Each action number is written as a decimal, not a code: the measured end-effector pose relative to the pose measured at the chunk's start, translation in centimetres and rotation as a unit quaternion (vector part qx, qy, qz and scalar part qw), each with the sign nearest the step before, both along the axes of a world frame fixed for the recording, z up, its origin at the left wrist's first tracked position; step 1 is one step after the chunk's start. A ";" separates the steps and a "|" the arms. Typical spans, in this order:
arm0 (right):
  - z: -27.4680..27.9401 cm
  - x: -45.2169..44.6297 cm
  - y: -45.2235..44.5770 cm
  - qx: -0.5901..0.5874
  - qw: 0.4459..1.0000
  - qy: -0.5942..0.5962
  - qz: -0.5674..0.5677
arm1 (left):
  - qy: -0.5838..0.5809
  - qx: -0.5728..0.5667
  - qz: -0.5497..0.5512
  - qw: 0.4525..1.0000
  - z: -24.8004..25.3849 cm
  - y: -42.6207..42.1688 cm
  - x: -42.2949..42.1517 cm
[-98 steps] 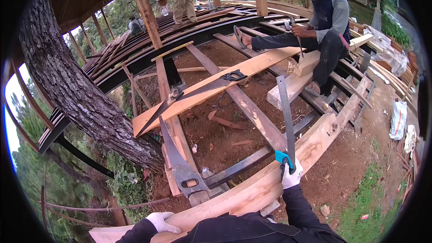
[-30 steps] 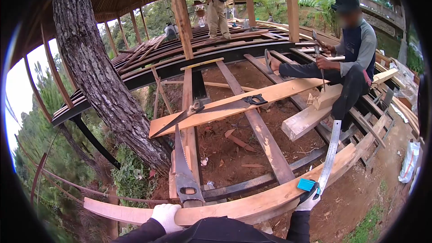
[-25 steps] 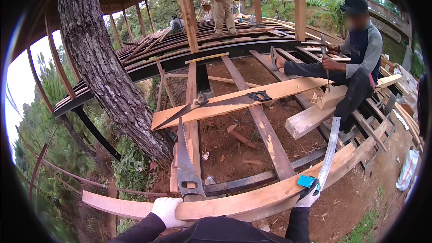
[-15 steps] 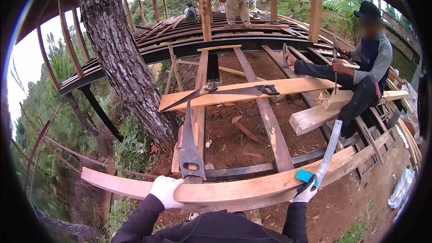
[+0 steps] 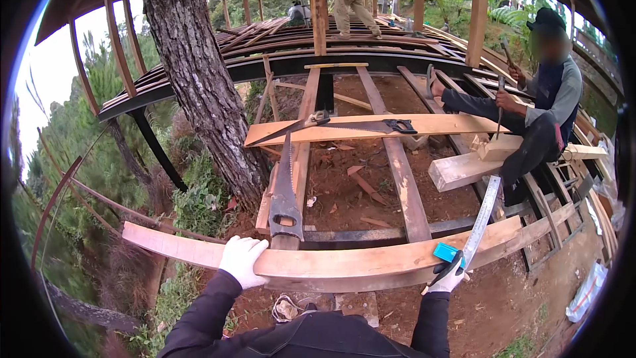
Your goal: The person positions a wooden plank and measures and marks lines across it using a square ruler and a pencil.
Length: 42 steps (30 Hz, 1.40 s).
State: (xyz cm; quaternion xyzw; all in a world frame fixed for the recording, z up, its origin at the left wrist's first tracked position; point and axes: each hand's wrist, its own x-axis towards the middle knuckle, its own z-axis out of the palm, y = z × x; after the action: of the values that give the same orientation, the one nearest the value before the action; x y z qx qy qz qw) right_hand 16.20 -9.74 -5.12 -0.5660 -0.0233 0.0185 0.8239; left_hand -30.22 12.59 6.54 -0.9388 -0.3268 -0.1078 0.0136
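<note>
A long wooden beam (image 5: 351, 262) lies crosswise in front of me. My left hand (image 5: 242, 262), in a white glove, is closed over its top edge left of the middle. Toward the beam's right part, my gloved right hand (image 5: 449, 278) grips a try square (image 5: 481, 220) with a blue stock and a long metal blade. The stock rests against the beam, and the blade slants up to the right across it. A thin stick-like thing pokes out of the right hand; its kind is unclear. Just beyond my left hand leans a handsaw (image 5: 285, 195), handle toward me.
Two more handsaws lie on a plank (image 5: 437, 124) across the dark joists. At right, a seated co-worker (image 5: 556, 93) holds a chisel against a timber block (image 5: 498, 148). Another person (image 5: 351, 6) stands on the far framing. A tree trunk (image 5: 192, 73) rises at left.
My view has shifted slightly, so the scene sits a little further right. The seated co-worker's tool hand is raised higher. Both my hands stay at the beam, the right one with the try square.
</note>
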 end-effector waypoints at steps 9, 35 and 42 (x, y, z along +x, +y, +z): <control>-0.3 0.1 -0.9 -0.016 0.999 -0.023 0.041 | 0.007 0.000 0.009 1.000 -0.1 -0.2 -0.3; 0.0 0.3 -1.3 -0.031 0.998 -0.024 0.057 | -0.021 0.029 0.087 0.996 -0.6 -1.8 1.0; -0.5 0.4 -1.2 -0.022 0.997 -0.036 0.061 | -0.022 0.040 0.087 0.995 -0.6 -1.7 0.9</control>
State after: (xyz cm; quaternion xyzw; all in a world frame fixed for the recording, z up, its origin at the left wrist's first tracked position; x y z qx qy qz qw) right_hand 16.62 -10.97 -5.66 -0.5815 -0.0867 0.0489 0.8074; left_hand -29.33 10.85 5.99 -0.9032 -0.4025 -0.1395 0.0534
